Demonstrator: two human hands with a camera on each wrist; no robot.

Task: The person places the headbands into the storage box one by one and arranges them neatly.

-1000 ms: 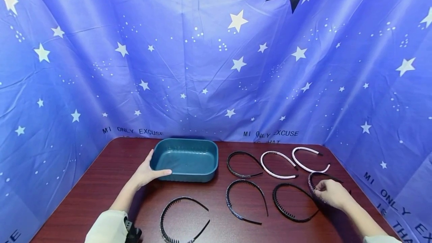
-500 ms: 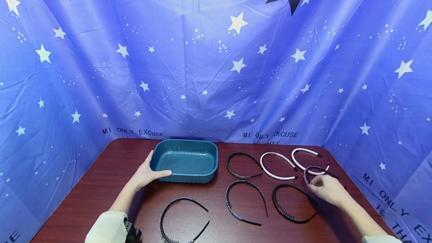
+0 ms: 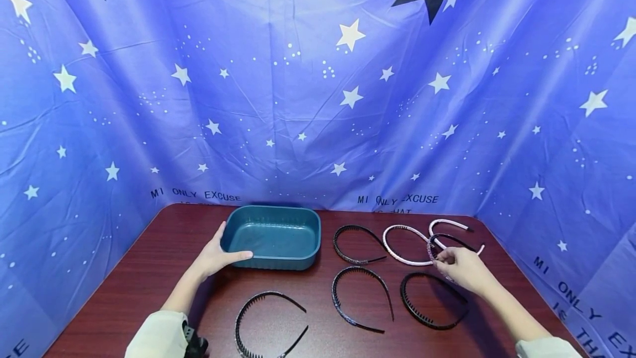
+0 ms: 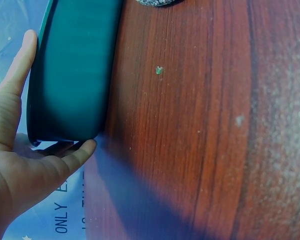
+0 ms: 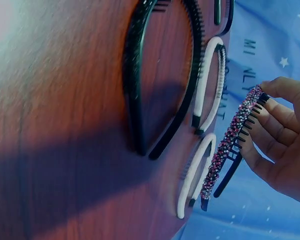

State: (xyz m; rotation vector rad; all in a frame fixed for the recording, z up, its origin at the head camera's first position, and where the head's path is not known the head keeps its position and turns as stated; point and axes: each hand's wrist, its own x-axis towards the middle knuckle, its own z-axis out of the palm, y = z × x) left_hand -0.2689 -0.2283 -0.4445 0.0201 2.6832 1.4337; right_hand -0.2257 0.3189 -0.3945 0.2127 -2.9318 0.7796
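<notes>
My left hand holds the near left corner of a teal plastic basin, thumb along its front and fingers against its left side. In the left wrist view the fingertips reach round the basin's wall. My right hand pinches a toothed headband covered in pink, silver and black glitter, between thumb and fingers at one part of the band. It is raised and overlaps two white headbands, one to the left and one behind. Below the hand lies a black toothed headband.
A dark glittery headband lies right of the basin, and another nearer the front. One more black toothed headband lies at the front left of the dark red wooden table. A blue star-printed curtain surrounds the table.
My right hand has lifted the glittery headband off the table's right side and carried it left and a little back, towards the white headbands. The left hand and basin have stayed put.
</notes>
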